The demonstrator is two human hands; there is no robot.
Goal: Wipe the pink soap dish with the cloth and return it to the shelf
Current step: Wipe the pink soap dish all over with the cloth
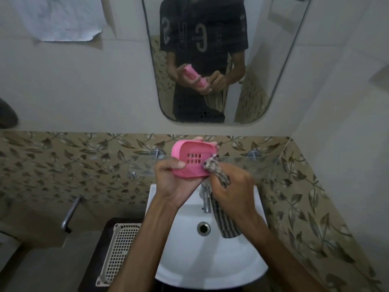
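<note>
**A:** Soap dish (pixel 192 159) first: where is it?

**B:** Centre of the frame, lifted above the white basin (pixel 210 264) and in front of the glass shelf (pixel 263 165). It's pink, tipped so its hollow and drain slots face the camera. The left hand (pixel 172 178) grips it, thumb on the near rim, fingertips showing past the far edge.

**A:** And the cloth?

**B:** The right hand (pixel 233 186) is curled around the striped cloth (pixel 219 175), pinching a bunched end against the dish's right rim. The rest of the cloth hangs down over the basin, lower right of centre.

**A:** So how far along?

**B:** I'd judge the wiping is under way. The cloth touches only one edge, so the hollow and the other sides probably remain. Putting the dish on the shelf is not done.

**A:** The room?

**B:** Small washroom. A tap (pixel 205 199) stands behind the hands, the drain (pixel 203 228) below it. A leaf-patterned tile band (pixel 73 165) runs across the middle, plain wall above. The mirror (pixel 221 60) at top centre reflects the person's dark shirt, both hands and the dish. Paper (pixel 63 20) is stuck to the wall at upper left, a metal rail (pixel 70 213) sits at lower left, and a perforated plastic tray (pixel 120 253) lies left of the basin.
</note>
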